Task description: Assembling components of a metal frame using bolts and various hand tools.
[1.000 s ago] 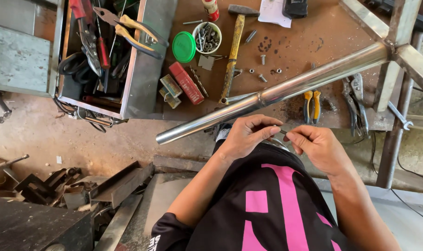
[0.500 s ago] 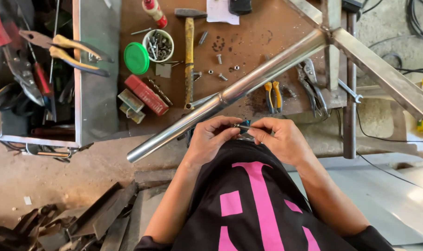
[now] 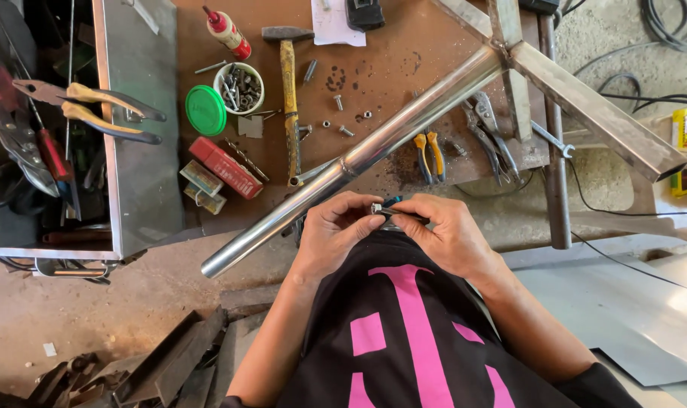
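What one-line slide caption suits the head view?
Both hands pinch a small bolt beside a steel tube.

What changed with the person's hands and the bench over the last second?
The left hand and right hand drew together and now pinch a small metal piece with a blue tip between their fingertips; a second ago they were a little apart. The view shifted, as the head camera moved. The steel tube, hammer and green lid lie as before.

Green lid [image 3: 206,110], red box [image 3: 225,167], yellow-handled hammer [image 3: 289,98], black shirt [image 3: 404,332] with pink marking, silver tube [image 3: 358,157]
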